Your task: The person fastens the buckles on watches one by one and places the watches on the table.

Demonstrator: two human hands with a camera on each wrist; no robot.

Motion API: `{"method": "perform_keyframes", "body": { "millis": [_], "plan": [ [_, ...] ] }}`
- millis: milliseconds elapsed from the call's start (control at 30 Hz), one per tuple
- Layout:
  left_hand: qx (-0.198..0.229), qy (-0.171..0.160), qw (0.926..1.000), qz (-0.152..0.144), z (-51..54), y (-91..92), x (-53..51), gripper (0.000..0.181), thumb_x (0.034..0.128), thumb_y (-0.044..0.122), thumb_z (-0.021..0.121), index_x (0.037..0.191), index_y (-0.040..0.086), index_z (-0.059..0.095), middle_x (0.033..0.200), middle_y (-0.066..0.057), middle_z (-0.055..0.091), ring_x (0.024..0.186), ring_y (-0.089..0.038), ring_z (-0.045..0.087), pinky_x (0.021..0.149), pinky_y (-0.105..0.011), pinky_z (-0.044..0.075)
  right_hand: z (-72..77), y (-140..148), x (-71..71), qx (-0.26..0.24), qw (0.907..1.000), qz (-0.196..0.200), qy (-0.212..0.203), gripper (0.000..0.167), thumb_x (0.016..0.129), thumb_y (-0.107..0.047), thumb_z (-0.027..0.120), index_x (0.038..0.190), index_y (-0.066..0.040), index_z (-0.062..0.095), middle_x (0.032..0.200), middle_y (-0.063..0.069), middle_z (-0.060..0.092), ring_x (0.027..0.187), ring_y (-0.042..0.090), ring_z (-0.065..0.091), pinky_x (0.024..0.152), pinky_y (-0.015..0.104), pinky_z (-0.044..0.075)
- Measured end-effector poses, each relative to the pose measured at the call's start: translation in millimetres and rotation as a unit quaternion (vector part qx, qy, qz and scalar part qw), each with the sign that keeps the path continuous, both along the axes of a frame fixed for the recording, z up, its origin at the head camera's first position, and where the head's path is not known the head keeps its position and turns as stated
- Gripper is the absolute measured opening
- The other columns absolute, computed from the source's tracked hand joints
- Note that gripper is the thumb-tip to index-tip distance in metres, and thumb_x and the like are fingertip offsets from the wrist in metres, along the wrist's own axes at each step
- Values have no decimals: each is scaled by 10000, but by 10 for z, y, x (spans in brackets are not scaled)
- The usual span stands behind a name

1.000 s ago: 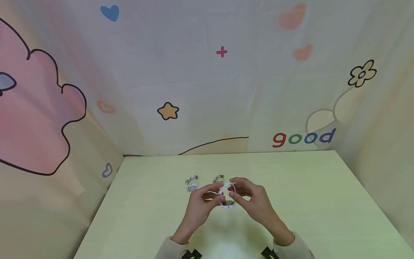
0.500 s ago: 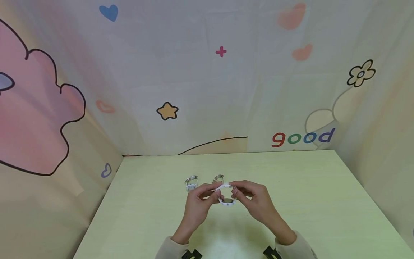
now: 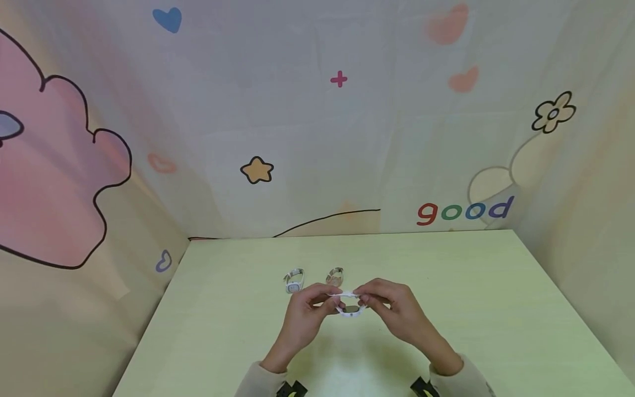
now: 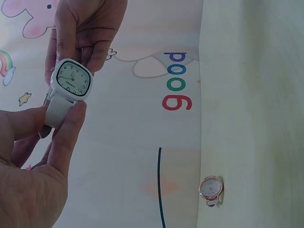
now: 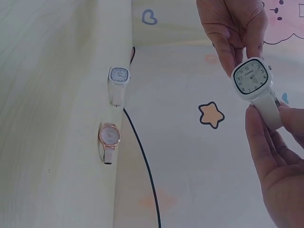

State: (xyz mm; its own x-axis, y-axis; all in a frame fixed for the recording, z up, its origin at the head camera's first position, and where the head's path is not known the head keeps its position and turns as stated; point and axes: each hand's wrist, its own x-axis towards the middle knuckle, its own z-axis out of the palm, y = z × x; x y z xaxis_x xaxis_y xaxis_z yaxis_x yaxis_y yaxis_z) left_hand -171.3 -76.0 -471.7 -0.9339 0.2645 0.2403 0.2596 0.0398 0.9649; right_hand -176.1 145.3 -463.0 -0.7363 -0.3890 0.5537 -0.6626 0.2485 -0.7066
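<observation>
Between both hands, above the table, is a white wristwatch (image 3: 351, 313) with a rounded-square face (image 4: 73, 78). My left hand (image 3: 305, 317) pinches one side of its white strap between thumb and fingers. The strap's other side is pinched the same way by my right hand (image 3: 399, 314). In the head view the strap forms a loop with the watch case at the bottom. Whether the strap ends are joined is hidden by fingertips. In the right wrist view, the dial (image 5: 251, 78) faces that camera.
Beyond the hands, a second white square watch (image 3: 294, 286) and a rose-gold round watch (image 3: 334, 277) lie on the pale green table (image 3: 238, 331). A printed cloth backdrop (image 3: 297, 121) rises behind the table's far edge and along both sides.
The strap's top has come down and flattened, and its two sides look level now. The right hand has shifted slightly right and lower. The two watches on the table have stayed put.
</observation>
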Motion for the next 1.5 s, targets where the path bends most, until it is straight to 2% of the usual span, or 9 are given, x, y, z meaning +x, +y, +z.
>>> {"method": "perform_keyframes", "body": {
  "millis": [100,233,333,500,667,900,1067,1200,1500],
  "plan": [
    [-22,-15,10000,52,-7,1,5,152,928,103,665,1062,51,716,1010,-179,685,864,-88,704,771,-288,598,-10,-9,2,-29,10000,-1,34,204,903,50,633,1055,-56,718,949,61,712,809,148,689,757,206,581],
    [48,113,9997,199,33,-1,25,171,919,101,674,1079,58,719,1022,-173,685,874,-97,707,767,-291,599,-18,-37,0,-175,9998,-135,22,216,906,58,628,1078,-42,712,945,70,715,799,142,692,743,210,583],
    [139,159,9995,252,83,10,31,195,916,96,677,1105,66,714,1034,-172,690,886,-97,708,765,-295,599,-2,-56,2,-406,9988,-205,-157,218,911,43,633,1101,-34,706,951,92,723,779,152,713,687,239,593],
    [366,-14,9990,237,101,80,-8,201,916,100,681,1111,56,701,1036,-207,707,891,-83,708,759,-296,601,8,-46,12,-788,9955,-311,-433,249,904,51,640,1144,-5,679,987,180,727,753,169,739,637,278,597],
    [532,-257,9979,278,60,167,-73,221,885,103,721,1089,21,701,1049,-224,696,877,-100,710,750,-301,602,15,-1,18,-713,9935,-624,-624,268,894,21,671,1157,-29,678,1027,151,722,813,125,731,658,249,593],
    [474,-566,9972,118,28,270,-178,264,870,122,748,1096,-3,696,1070,-211,652,896,-236,699,735,-324,606,-14,92,-34,-689,9904,-979,-686,273,870,68,678,1137,9,687,1009,134,665,825,167,699,638,258,592],
    [494,-645,9967,46,12,394,-255,223,882,121,735,1090,46,708,1051,-160,653,919,-217,687,738,-331,604,-36,205,-78,-727,9881,-1105,-782,263,896,6,677,1157,-28,676,1025,108,660,850,103,698,657,240,589],
    [568,-691,9958,167,1,517,-333,224,892,143,727,1093,48,704,1031,-129,679,908,-191,691,741,-315,602,-59,298,-133,-729,9866,-1207,-821,246,914,-37,671,1159,-30,663,1031,133,660,849,138,706,670,236,588],
    [718,-931,9924,369,-99,727,-482,198,904,80,697,1091,13,690,979,-117,696,837,-119,698,723,-328,604,-124,465,-305,-539,9755,-1367,-1638,261,946,-97,648,1189,-1,652,1042,225,670,855,224,712,679,252,593]
  ]
}}
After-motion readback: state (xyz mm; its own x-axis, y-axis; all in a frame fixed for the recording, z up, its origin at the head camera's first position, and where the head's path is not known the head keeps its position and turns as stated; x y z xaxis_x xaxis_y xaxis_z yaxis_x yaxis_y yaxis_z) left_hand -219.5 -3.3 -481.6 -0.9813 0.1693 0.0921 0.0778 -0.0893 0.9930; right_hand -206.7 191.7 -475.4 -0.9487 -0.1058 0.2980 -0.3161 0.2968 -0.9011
